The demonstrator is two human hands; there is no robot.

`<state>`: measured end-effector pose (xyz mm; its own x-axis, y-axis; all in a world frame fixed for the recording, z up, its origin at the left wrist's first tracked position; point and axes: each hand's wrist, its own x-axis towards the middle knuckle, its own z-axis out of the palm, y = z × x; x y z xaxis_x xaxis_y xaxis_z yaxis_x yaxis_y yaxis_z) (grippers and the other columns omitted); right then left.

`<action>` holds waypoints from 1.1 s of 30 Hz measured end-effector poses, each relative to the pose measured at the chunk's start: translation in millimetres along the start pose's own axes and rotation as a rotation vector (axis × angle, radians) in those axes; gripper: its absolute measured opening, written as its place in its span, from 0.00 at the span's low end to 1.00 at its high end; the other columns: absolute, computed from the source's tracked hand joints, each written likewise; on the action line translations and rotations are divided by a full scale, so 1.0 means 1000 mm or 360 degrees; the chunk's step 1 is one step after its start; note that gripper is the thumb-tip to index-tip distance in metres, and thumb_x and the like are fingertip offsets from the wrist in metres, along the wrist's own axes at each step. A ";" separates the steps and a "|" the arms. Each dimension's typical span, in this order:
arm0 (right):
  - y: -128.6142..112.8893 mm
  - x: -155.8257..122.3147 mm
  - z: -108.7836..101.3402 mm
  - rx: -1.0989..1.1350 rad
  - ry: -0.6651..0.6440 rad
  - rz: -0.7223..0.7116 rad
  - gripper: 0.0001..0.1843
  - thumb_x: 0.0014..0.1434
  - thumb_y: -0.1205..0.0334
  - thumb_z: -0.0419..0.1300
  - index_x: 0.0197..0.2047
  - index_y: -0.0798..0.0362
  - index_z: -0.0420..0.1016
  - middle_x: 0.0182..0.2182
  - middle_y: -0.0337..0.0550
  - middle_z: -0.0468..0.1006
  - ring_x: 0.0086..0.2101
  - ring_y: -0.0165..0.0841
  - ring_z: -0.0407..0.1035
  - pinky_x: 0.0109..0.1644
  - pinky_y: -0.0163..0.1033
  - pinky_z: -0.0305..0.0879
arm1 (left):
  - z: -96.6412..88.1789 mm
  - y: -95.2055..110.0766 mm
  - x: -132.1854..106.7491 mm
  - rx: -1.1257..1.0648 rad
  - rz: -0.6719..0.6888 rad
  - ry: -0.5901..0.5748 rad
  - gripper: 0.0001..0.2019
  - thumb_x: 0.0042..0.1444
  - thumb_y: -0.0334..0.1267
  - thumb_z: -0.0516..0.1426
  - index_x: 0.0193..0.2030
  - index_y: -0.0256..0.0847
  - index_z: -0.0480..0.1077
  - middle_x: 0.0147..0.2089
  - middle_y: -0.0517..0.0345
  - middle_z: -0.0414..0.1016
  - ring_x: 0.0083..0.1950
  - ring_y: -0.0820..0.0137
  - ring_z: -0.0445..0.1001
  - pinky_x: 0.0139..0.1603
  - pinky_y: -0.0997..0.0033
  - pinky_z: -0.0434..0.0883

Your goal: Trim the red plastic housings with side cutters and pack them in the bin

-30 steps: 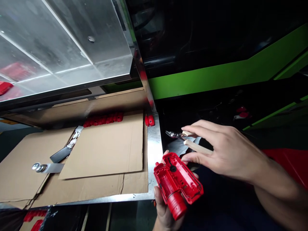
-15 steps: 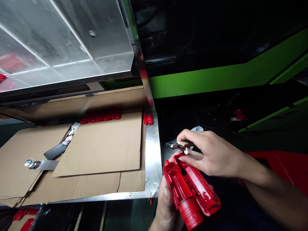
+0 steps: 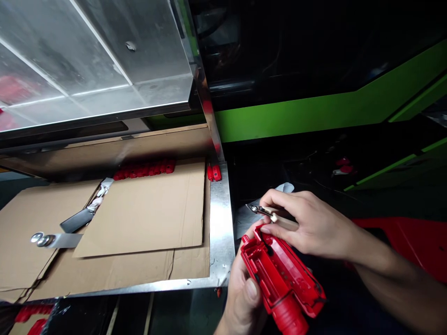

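My left hand (image 3: 244, 288) is closed round a red plastic housing (image 3: 270, 279), a hollow two-part shell with a ribbed round end pointing down toward me. A black strip runs along the edge of its right half. Between the thumb and fingers of my right hand (image 3: 307, 223) is a pair of pliers (image 3: 268, 213) with pale handles, its metal jaws pointing left above the housing. The tip of my right thumb rests at the upper edge of the shell. The palm side of my left hand is hidden behind the housing.
Flat cardboard (image 3: 150, 209) covers the metal table (image 3: 221, 223) on the left. A row of red parts (image 3: 145, 170) lies along its back, with a small red piece (image 3: 214, 172) at the corner. A dark machine with a green band (image 3: 279, 118) stands behind.
Both hands have shifted slightly right with the housing and the pliers. The housing has turned a little, and the pliers' jaws sit slightly farther right.
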<state>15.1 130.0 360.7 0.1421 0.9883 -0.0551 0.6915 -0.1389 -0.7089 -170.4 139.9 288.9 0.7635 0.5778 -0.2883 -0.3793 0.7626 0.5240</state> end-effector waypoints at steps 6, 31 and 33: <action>-0.003 -0.002 0.005 -0.0049 0.0061 0.0074 0.03 0.63 0.61 0.57 0.39 0.50 0.68 0.30 0.33 0.77 0.28 0.27 0.69 0.32 0.34 0.59 | 0.002 -0.005 0.011 -0.0159 0.0105 -0.0126 0.34 0.52 0.57 0.65 0.63 0.44 0.69 0.59 0.42 0.73 0.64 0.45 0.67 0.66 0.44 0.64; 0.010 -0.015 0.030 -0.0247 0.0420 -0.0478 0.03 0.62 0.68 0.61 0.41 0.54 0.71 0.34 0.38 0.77 0.35 0.32 0.70 0.40 0.39 0.66 | 0.000 -0.004 0.008 0.0211 0.0107 0.0084 0.30 0.51 0.58 0.66 0.54 0.40 0.72 0.52 0.46 0.76 0.54 0.55 0.75 0.56 0.58 0.72; 0.010 -0.016 0.031 -0.0270 0.0426 -0.0474 0.02 0.63 0.67 0.60 0.41 0.53 0.71 0.34 0.38 0.78 0.35 0.32 0.71 0.40 0.39 0.67 | 0.002 -0.005 0.010 0.0188 0.0115 0.0079 0.30 0.51 0.58 0.66 0.54 0.40 0.72 0.49 0.47 0.77 0.53 0.55 0.75 0.57 0.57 0.72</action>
<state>-2.0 115.0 332.3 0.0819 0.9388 0.3345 0.8335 0.1196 -0.5395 -159.9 141.7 284.6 0.7086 0.6459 -0.2840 -0.3661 0.6807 0.6345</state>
